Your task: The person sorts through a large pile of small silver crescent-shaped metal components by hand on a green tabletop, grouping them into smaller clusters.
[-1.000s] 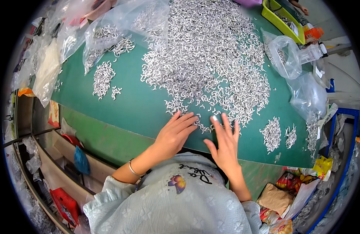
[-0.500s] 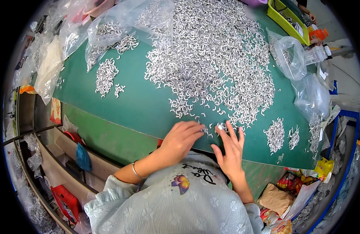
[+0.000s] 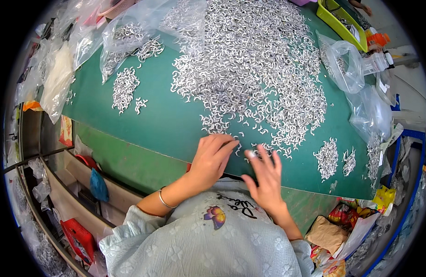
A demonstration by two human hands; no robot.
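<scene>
Green matting covers the table (image 3: 143,124), and a large heap of small silvery curved metal pieces (image 3: 254,64) is spread over its far half. Both hands are laid at the near edge of the mat, just below the heap's loose fringe. The left hand (image 3: 212,157) is placed palm down with its fingers (image 3: 226,144) held together and slightly curled, the tips touching a few stray pieces; whether anything is pinched beneath them cannot be told. The right hand (image 3: 264,177) is held with fingers spread and open, nothing gripped, its fingertips just beside the scattered pieces at the heap's edge.

Compared with a second ago, both hands are seen drawn back toward the body, and the right hand, then flat among the pieces, is now lifted slightly at the near edge of the mat. The heap itself looks unchanged.

Smaller sorted clusters (image 3: 328,159) are seen to the right near the mat's edge, and another small pile (image 3: 124,87) lies to the left. Clear plastic bags (image 3: 360,92) are gathered along the right side, and a yellow-green tray (image 3: 335,21) stands at the far right corner.
</scene>
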